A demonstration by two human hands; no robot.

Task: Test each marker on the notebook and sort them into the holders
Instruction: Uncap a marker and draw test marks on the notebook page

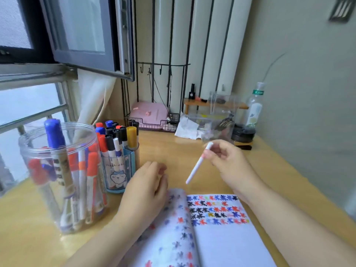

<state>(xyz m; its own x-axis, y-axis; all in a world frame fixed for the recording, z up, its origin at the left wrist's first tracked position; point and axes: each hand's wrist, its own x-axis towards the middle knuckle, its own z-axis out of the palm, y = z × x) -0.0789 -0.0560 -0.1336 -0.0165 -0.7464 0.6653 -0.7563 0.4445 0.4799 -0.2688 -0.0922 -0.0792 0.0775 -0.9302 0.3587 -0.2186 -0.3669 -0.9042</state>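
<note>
The right hand (227,162) pinches a thin white marker (199,163) near its top end — light, stiff, smooth. Below the grip lies the notebook (221,237); the left hand (148,185) rests loosely curled, holding nothing.

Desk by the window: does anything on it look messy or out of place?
Only slightly: a crumpled white paper lies loose beside the clear organiser box. The markers stand upright in their holders.
</note>
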